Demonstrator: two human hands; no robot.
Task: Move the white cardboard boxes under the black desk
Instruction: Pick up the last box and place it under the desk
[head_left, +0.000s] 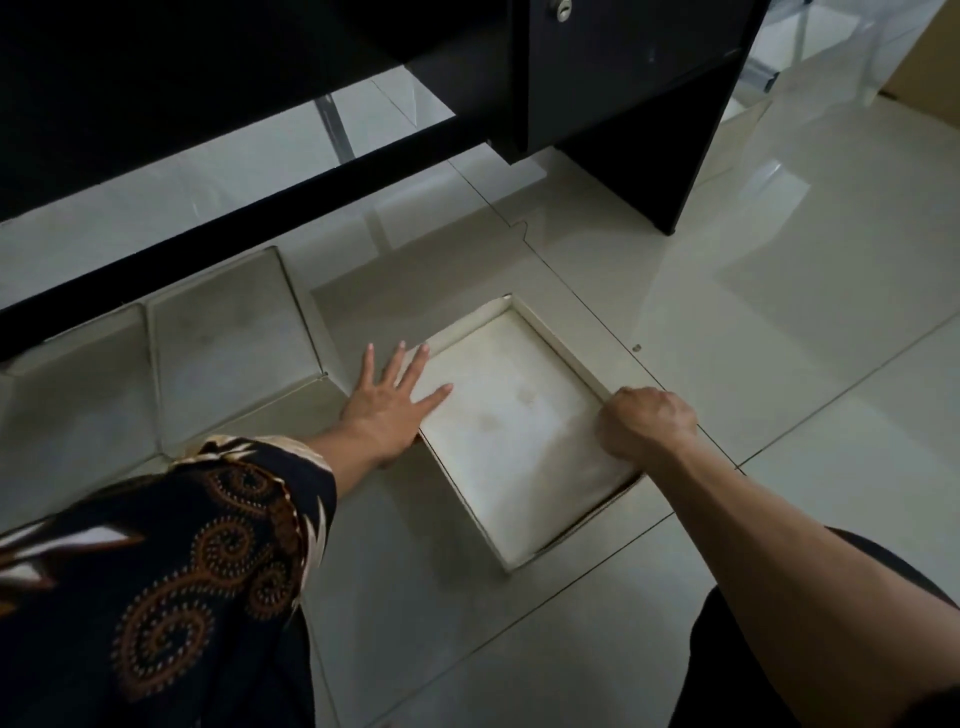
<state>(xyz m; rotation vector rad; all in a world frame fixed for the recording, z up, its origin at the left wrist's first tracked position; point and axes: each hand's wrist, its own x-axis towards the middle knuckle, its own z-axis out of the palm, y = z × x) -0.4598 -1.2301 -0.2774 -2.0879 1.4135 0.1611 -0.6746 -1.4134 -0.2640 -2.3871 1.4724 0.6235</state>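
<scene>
White cardboard everywhere in the head view: an open shallow box (511, 426) sits on the tiled floor (779, 338) just in front of the black desk (260, 104), not under it yet. Its long axis runs diagonally, far end aimed up toward the gap below the desk. Left hand (392, 400) is flat with its fingers spread, resting on the box's left edge, not gripping. Right hand (647, 421) is curled tight around the right rim. Both are about equally close, one per side, so a push forward looks like the move. Two more white boxes (228, 338) already sit partly under the desk edge on the left.
</scene>
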